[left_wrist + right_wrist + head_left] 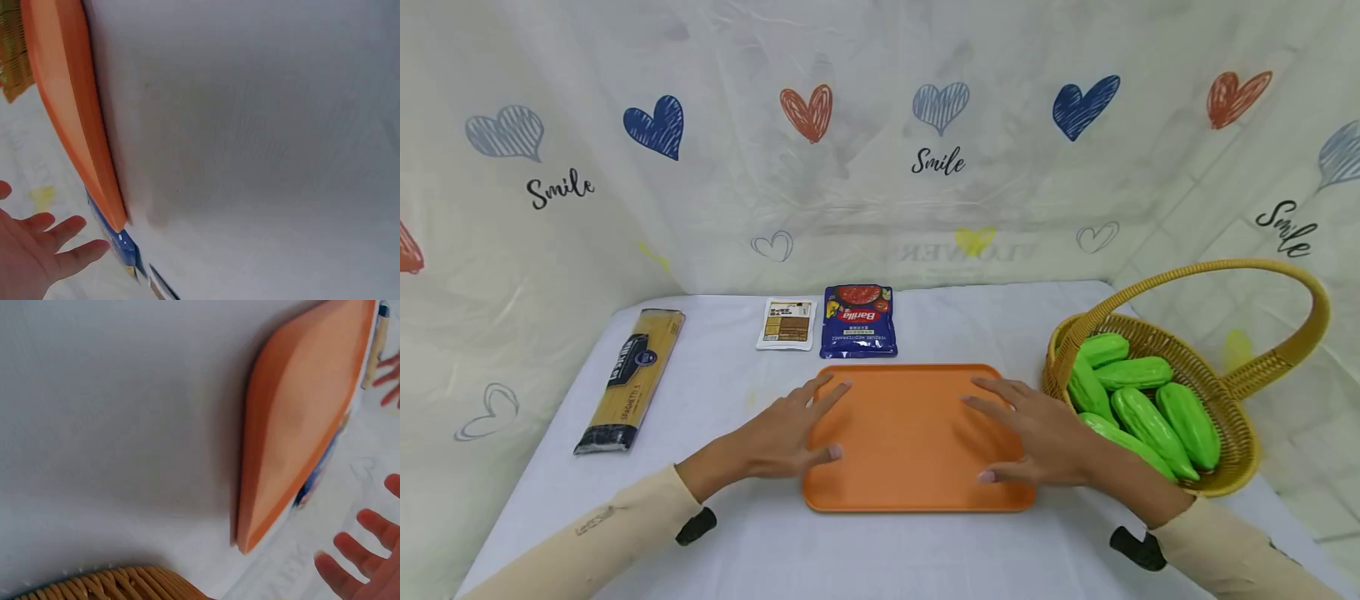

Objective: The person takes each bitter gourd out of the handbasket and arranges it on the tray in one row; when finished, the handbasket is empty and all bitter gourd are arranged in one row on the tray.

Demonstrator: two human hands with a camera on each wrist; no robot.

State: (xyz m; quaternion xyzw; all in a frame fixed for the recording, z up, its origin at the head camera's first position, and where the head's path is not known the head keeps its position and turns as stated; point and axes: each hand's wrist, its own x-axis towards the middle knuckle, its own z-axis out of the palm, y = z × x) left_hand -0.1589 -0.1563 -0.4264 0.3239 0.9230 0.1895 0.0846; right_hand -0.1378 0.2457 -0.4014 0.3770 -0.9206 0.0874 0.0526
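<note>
Heart-printed backdrop behind a white-clothed table

We see a wicker basket at right; an orange tray at centre; left hand and right hand, fingers spread, above its short sides; a spaghetti packet at left; a Barilla pouch behind.

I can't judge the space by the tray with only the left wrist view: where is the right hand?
Observer: The right hand is above the right end of the orange tray, fingers spread.
Operator: Thanks. What does the wicker basket hold?
Observer: Several green cucumber-like vegetables.
Operator: And what lies farthest left?
Observer: A spaghetti pack, lying well left of the tray.
</note>
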